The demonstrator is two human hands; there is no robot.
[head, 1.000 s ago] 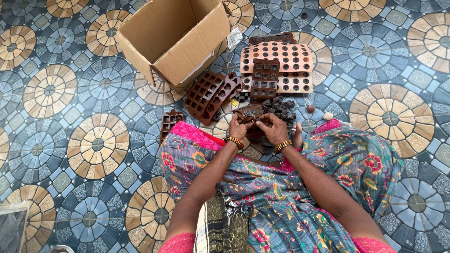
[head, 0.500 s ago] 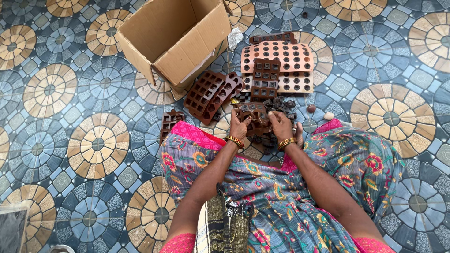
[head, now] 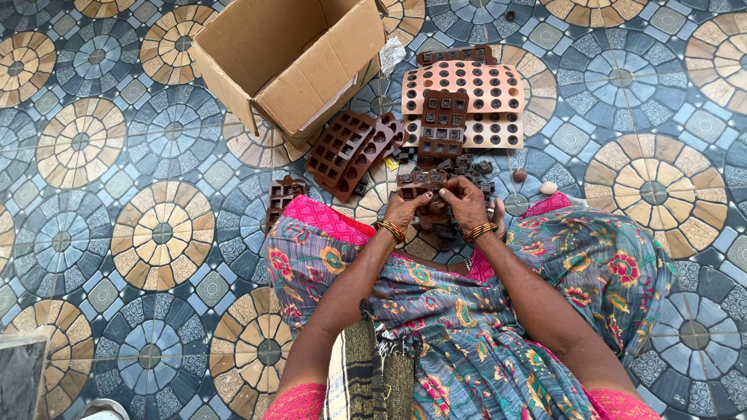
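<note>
I sit on a patterned tile floor with my lap covered in floral cloth. My left hand (head: 405, 208) and my right hand (head: 464, 201) both grip a small brown mould tray (head: 420, 180) held just past my knees. Small dark square pieces (head: 469, 166) lie heaped on the floor right beyond my fingers. Bangles ring both wrists.
An open cardboard box (head: 292, 58) lies tipped at the top centre. Brown mould trays (head: 352, 152) lean beside it, another (head: 282, 196) by my left knee. Pale pink perforated trays (head: 467, 85) with dark moulds stacked on them (head: 442, 124) lie ahead. Two small round balls (head: 534, 182) rest at right.
My hands moved slightly forward from my lap and closed on the brown mould tray; one second ago they were pinching something small between them.
</note>
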